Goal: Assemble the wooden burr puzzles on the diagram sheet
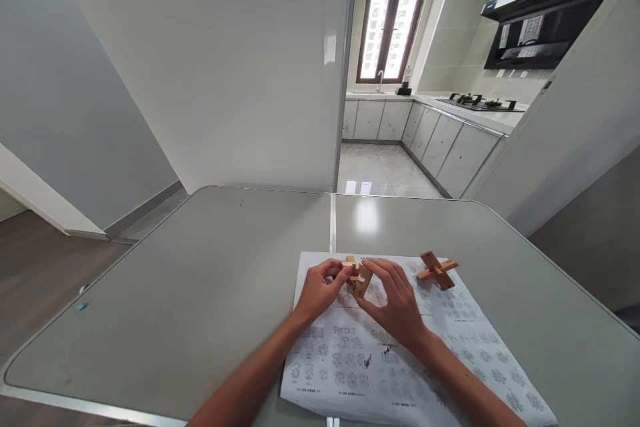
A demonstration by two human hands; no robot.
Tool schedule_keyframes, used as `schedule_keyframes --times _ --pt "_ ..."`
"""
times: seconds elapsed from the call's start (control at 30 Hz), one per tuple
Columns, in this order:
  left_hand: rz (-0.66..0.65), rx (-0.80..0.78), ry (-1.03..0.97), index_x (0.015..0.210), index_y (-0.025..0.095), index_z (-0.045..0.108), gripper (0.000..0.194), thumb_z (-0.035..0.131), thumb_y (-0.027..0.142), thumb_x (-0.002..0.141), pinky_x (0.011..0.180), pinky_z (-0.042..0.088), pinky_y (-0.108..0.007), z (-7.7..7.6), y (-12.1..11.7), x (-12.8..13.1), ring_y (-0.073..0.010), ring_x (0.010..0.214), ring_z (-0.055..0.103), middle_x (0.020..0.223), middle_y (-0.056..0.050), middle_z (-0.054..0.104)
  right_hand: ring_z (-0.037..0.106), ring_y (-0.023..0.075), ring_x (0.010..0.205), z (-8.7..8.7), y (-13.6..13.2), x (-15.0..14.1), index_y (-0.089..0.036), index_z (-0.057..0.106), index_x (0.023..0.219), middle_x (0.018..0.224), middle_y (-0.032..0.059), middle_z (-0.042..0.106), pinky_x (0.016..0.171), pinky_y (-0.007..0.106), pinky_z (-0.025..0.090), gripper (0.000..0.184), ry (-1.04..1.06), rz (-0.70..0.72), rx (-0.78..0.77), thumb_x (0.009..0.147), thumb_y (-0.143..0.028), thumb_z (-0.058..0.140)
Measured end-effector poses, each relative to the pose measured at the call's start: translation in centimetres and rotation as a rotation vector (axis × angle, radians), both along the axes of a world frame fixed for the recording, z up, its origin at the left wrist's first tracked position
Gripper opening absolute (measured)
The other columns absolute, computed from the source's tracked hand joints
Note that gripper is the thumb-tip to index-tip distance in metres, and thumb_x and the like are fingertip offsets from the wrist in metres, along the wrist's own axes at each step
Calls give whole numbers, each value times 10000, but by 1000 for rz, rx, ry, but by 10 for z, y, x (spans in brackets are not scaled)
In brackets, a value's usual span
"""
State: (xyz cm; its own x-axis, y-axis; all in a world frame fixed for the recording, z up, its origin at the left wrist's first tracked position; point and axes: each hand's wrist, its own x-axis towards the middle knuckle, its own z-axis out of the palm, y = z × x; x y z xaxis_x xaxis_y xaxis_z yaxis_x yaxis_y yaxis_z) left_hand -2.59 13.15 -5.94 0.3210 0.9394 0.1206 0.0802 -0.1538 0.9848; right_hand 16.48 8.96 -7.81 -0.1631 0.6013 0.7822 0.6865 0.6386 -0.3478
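Over a large printed sheet [340, 380] with rows of small diagrams, my two hands meet. My left hand [323, 285] pinches light wooden puzzle pieces [350, 265] between thumb and fingers. A notched light wooden puzzle piece [361, 285], with a dark mark near its lower end, sits between the thumb and fingers of my right hand [393, 297]. The pieces are close together; whether they interlock I cannot tell. To the right, on the sheet's upper part, a reddish-brown wooden cross-shaped puzzle [437, 271] lies with its bars crossing.
The sheet lies on a grey folding table [175, 307] with a metal seam [333, 223] down its middle. A small green bit [82, 307] lies near the left edge. Beyond the table stand a white wall panel [260, 80] and a kitchen with a stove [480, 103].
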Motion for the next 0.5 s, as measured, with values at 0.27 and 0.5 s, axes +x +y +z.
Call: schedule_keyframes --times 0.27,0.5 --pt "-120 -32 30 1101 168 755 471 651 596 934 865 578 -344 -3 0 -1 -257 926 769 1035 -106 816 662 331 1142 4 1 1 -295 473 1479 1233 123 674 955 556 581 593 21 10 -44 937 -224 703" --pt "-135 -20 24 1097 175 762 445 658 577 937 846 565 -313 -1 -1 -3 -245 928 760 1029 -93 814 649 326 1161 1 3 4 -298 458 1487 1255 121 663 962 550 580 607 -3 53 -88 934 -200 689"
